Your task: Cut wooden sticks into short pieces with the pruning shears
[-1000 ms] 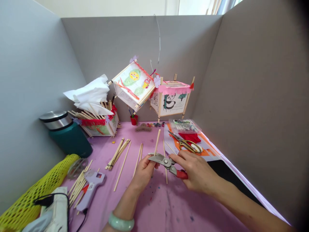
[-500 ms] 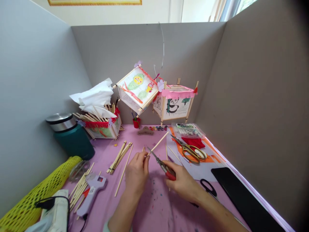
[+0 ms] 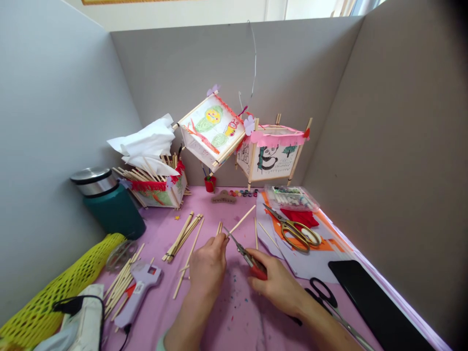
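The wooden stick slanted up and to the right out of your left hand, above the middle of the pink table cover. Your left fingers were closed on its lower end, which they hid from view. Your right hand was curled shut around the red handles of the pruning shears, whose narrow metal tips reached just beside your left fingers and the stick. The blades looked nearly closed, but at this size you cannot tell whether they touched the stick.

Compared with the frame a second earlier, the stick had tipped from nearly upright to a clear slant. The shears had turned from lying almost flat across your hands to pointing up and to the left.

Around your hands lay loose sticks and a bundle of sticks, with a glue gun on your left. On your right were gold scissors and black-handled scissors. Two paper lanterns hung beyond them.
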Demonstrator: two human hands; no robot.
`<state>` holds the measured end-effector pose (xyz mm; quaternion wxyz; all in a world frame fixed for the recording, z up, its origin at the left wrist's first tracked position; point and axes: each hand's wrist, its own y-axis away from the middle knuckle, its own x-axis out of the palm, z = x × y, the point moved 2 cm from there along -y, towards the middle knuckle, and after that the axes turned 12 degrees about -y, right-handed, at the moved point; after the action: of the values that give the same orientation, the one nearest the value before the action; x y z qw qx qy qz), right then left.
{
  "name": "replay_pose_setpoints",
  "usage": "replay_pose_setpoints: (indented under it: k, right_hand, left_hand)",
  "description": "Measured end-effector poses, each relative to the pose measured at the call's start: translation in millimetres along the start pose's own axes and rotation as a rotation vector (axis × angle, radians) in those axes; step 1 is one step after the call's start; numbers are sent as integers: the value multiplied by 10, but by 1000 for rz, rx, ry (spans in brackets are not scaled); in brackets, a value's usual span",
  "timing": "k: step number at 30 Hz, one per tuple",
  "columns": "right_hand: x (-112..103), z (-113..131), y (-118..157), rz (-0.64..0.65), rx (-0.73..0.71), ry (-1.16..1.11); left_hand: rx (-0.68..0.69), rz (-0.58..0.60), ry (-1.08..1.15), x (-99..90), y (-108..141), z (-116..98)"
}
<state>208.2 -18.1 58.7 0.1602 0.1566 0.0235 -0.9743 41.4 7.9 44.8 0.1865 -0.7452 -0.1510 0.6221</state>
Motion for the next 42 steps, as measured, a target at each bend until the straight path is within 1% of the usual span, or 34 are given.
replay_pose_setpoints:
  k: [3,8,12,17,19,27,33,37,42]
  right_hand:
    - [-23,64,24,24,32,-29]
    - [-43,118,48,29,34,-34]
    - [-22,69,32,44,21,-35]
    - [29,-41,-13,-6,-51,26]
    - [45,-66,-25,-7,-68,45]
    - [53,-66,-29,4,-60,20]
    - [46,-79,-14,-5,-40,1]
    - [20,-62,8,13,-51,-6]
    - [-3,-73,10,24,-65,-8]
  left_hand:
    - [-16,35,98,-12,-16,8]
    - [-50,152,302,-14,-57,51]
    - [-46,138,300,0,-45,87]
    - [-40,121,283,10,-33,95]
    - [-33,126,274,4,-36,90]
    - [-32,94,230,16,-28,78]
    - [-24,134,215,22,-39,86]
    - [-27,176,317,15,-56,94]
    - [-28,279,411,1,-80,113]
